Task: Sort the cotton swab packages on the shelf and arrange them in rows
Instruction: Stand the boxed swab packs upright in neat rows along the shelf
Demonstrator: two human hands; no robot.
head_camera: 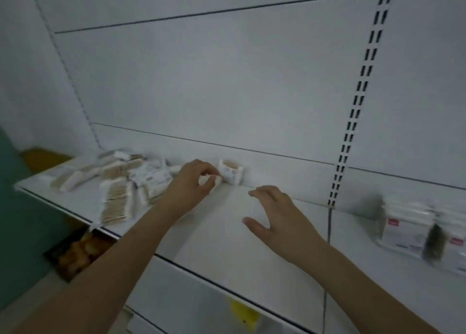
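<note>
A small cotton swab package (230, 174) stands upright against the back wall of the white shelf (227, 232). My left hand (194, 179) has its fingers curled at that package's left side, fingertips touching it. Whether it pinches the package is blurred. My right hand (274, 217) hovers over the bare shelf just right of it, fingers spread and relaxed, holding nothing. A loose heap of cotton swab packages (118, 182) lies on the left part of the shelf, some flat, some on top of others.
Several upright white packages (408, 225) stand on the neighbouring shelf section at the right. A slotted upright (353, 121) divides the back wall. Below the shelf's left end lies a dark tray of orange-brown goods (78, 250). A yellow label (243, 311) sits on the lower shelf edge.
</note>
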